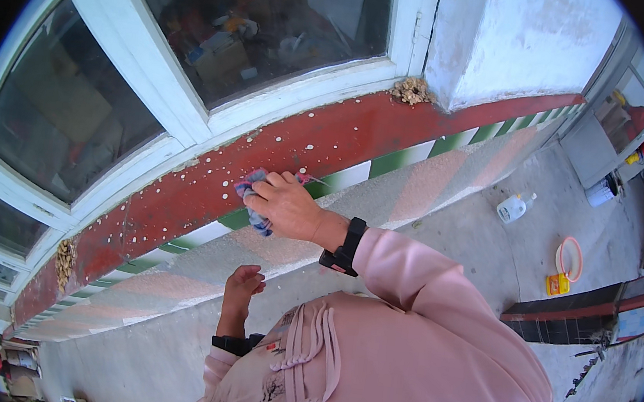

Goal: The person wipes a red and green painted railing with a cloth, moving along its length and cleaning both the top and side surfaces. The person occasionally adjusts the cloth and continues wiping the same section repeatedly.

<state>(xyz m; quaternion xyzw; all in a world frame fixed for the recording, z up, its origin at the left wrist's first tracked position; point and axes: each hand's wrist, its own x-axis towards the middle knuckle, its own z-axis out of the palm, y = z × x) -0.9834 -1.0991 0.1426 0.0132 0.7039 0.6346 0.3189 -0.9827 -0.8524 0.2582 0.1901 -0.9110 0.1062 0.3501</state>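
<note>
My right hand (pixel 289 206) presses a crumpled blue and pink cloth (pixel 258 224) against the lower edge of the red window sill (pixel 389 123), beside its green and white striped border (pixel 403 159). White spots dot the red paint around and left of the cloth. Lower and to the left, my left hand (pixel 244 284) is raised in front of the wall with its fingers loosely curled, and I see nothing in it. Above the sill are white-framed windows (pixel 189 122). Black bands circle both wrists.
Two clumps of dried brown matter rest on the sill, one near the pillar (pixel 413 91), one far left (pixel 64 265). On the concrete floor at right are a white plastic bottle (pixel 511 209), a pink-rimmed basin (pixel 570 259), a yellow package (pixel 557 284) and a bucket (pixel 601 191) by the door.
</note>
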